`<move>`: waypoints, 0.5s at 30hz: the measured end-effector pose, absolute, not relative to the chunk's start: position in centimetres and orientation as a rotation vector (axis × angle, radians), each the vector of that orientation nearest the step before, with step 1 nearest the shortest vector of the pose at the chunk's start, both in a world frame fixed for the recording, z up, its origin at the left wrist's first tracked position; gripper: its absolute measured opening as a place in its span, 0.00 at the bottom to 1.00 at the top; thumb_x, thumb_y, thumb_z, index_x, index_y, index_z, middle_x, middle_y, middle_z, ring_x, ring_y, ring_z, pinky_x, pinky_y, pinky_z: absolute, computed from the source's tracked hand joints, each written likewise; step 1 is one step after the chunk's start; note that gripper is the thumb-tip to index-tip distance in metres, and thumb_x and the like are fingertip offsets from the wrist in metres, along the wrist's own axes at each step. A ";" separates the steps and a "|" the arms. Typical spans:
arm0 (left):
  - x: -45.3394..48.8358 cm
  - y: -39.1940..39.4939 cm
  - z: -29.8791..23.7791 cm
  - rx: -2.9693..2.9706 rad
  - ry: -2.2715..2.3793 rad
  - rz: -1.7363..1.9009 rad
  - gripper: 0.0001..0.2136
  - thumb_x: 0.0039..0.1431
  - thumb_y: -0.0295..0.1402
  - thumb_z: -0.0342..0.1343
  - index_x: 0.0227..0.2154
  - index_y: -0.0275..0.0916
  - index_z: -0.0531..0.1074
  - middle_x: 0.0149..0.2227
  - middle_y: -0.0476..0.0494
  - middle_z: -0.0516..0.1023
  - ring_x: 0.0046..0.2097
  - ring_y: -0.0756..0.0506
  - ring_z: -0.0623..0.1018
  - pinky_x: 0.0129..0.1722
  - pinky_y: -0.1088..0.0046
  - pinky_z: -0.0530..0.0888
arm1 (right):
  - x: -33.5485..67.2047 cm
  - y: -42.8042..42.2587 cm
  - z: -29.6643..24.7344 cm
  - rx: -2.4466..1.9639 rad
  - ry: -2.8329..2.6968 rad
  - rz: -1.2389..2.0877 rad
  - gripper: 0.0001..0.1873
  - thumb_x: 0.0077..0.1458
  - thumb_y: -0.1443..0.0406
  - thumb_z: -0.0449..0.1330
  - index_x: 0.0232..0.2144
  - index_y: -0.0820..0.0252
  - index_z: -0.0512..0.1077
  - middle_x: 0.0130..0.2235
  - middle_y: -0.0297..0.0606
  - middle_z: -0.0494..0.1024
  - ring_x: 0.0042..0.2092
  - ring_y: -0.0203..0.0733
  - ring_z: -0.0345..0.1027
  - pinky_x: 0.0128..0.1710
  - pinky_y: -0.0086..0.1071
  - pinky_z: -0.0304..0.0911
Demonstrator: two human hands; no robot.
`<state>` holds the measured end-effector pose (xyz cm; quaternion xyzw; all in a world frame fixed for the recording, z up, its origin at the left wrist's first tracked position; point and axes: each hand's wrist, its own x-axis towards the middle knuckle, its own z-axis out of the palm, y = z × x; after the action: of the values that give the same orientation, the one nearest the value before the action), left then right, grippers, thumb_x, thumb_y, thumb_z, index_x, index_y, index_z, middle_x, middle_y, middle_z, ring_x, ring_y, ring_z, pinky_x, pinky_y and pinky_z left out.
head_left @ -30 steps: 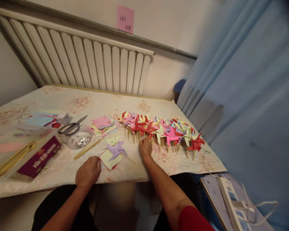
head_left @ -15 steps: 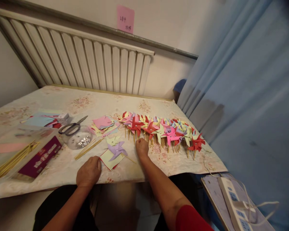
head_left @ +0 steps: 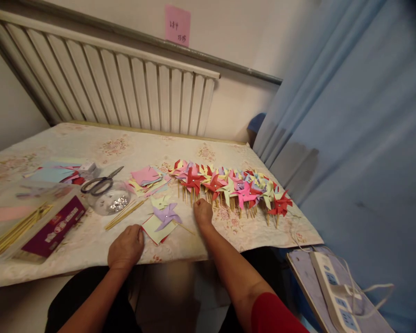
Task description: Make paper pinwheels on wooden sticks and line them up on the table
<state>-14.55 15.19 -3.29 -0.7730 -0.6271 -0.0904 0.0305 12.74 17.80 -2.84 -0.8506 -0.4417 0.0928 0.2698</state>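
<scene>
My left hand [head_left: 125, 246] rests on the table as a loose fist, with nothing seen in it. Its knuckles lie at the left corner of a small stack of paper squares [head_left: 156, 235], pale green over red. A lilac paper pinwheel [head_left: 167, 216] lies on that stack, its stick pointing right, and a pale yellow pinwheel [head_left: 159, 202] is behind it. My right hand [head_left: 203, 212] is also curled into a fist on the cloth, nothing visible in it. It sits just in front of a dense row of colourful pinwheels [head_left: 229, 187] on wooden sticks.
Left of centre are scissors [head_left: 104, 184], a clear dish of shiny pins [head_left: 118, 202], loose sticks [head_left: 125, 215] and cut paper pieces [head_left: 146, 175]. A clear plastic box [head_left: 52, 231] with sticks stands at far left. A power strip [head_left: 334, 291] lies lower right, beside a blue curtain [head_left: 350, 152].
The view has shifted very slightly. Both fists stay in place on the table, and no object has moved.
</scene>
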 end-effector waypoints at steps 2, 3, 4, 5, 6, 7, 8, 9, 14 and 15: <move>-14.5 15.2 -3.3 -2.378 -1.923 -0.283 0.15 0.68 0.36 0.37 0.35 0.40 0.69 0.40 0.42 0.76 0.39 0.43 0.77 0.32 0.67 0.62 | 12.7 17.8 -2.8 -2.292 -1.191 0.241 0.11 0.59 0.64 0.55 0.32 0.58 0.77 0.33 0.42 0.81 0.34 0.42 0.72 0.30 0.29 0.57; -14.5 15.1 -3.3 -2.374 -1.922 -0.283 0.15 0.68 0.36 0.37 0.35 0.40 0.69 0.39 0.42 0.76 0.39 0.43 0.77 0.32 0.67 0.61 | 12.6 17.7 -2.8 -2.290 -1.193 0.234 0.11 0.59 0.65 0.54 0.32 0.58 0.77 0.33 0.42 0.81 0.34 0.42 0.72 0.30 0.29 0.56; -14.5 15.1 -3.3 -2.371 -1.923 -0.283 0.15 0.68 0.36 0.37 0.35 0.40 0.69 0.40 0.42 0.76 0.39 0.43 0.77 0.32 0.67 0.61 | 12.6 17.7 -2.8 -2.287 -1.197 0.226 0.11 0.59 0.66 0.54 0.32 0.59 0.77 0.33 0.42 0.81 0.34 0.42 0.72 0.30 0.29 0.56; -14.5 15.1 -3.3 -2.374 -1.925 -0.283 0.15 0.68 0.36 0.37 0.35 0.40 0.69 0.40 0.42 0.76 0.39 0.43 0.77 0.32 0.67 0.61 | 12.6 17.6 -2.7 -2.282 -1.203 0.217 0.11 0.59 0.66 0.53 0.32 0.59 0.77 0.33 0.42 0.81 0.34 0.42 0.72 0.30 0.29 0.56; -14.5 15.1 -3.2 -2.379 -1.931 -0.281 0.15 0.68 0.37 0.37 0.35 0.40 0.69 0.40 0.42 0.76 0.39 0.43 0.77 0.32 0.67 0.61 | 12.5 17.5 -2.7 -2.275 -1.211 0.209 0.12 0.60 0.67 0.53 0.32 0.59 0.76 0.33 0.42 0.81 0.34 0.42 0.72 0.31 0.29 0.56; -14.5 15.1 -3.2 -2.384 -1.938 -0.282 0.15 0.68 0.37 0.37 0.36 0.40 0.69 0.40 0.42 0.76 0.39 0.43 0.77 0.32 0.67 0.62 | 12.5 17.3 -2.7 -2.266 -1.223 0.202 0.12 0.60 0.67 0.53 0.32 0.59 0.76 0.33 0.42 0.81 0.34 0.41 0.71 0.31 0.29 0.56; -14.5 15.0 -3.2 -2.385 -1.943 -0.285 0.15 0.68 0.37 0.37 0.36 0.40 0.69 0.40 0.42 0.76 0.40 0.43 0.77 0.32 0.67 0.62 | 12.4 17.1 -2.6 -2.255 -1.238 0.197 0.11 0.60 0.67 0.53 0.32 0.58 0.76 0.33 0.41 0.80 0.34 0.41 0.71 0.31 0.29 0.55; -14.5 15.0 -3.2 -2.386 -1.947 -0.288 0.15 0.68 0.37 0.37 0.36 0.40 0.69 0.40 0.42 0.76 0.40 0.43 0.77 0.33 0.67 0.62 | 12.3 17.0 -2.5 -2.243 -1.256 0.193 0.11 0.60 0.66 0.53 0.32 0.58 0.76 0.33 0.40 0.80 0.34 0.41 0.71 0.31 0.29 0.55; -14.5 14.9 -3.1 -2.402 -1.961 -0.293 0.15 0.68 0.36 0.38 0.36 0.40 0.69 0.41 0.41 0.76 0.40 0.43 0.76 0.34 0.67 0.63 | 11.2 16.3 -1.6 -2.160 -1.376 0.177 0.09 0.60 0.66 0.55 0.32 0.58 0.76 0.33 0.38 0.80 0.34 0.39 0.71 0.33 0.28 0.54; -14.5 14.9 -3.0 -2.402 -1.965 -0.291 0.14 0.68 0.36 0.38 0.37 0.40 0.69 0.41 0.41 0.76 0.40 0.43 0.76 0.34 0.67 0.63 | 10.9 16.3 -1.3 -2.143 -1.406 0.172 0.09 0.60 0.66 0.55 0.32 0.58 0.76 0.33 0.37 0.80 0.34 0.38 0.70 0.32 0.28 0.54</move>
<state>-14.47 14.91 -3.02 -0.7705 -0.6304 -0.0934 0.0121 10.89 16.31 -1.30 -0.8002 -0.5252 0.0644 0.2825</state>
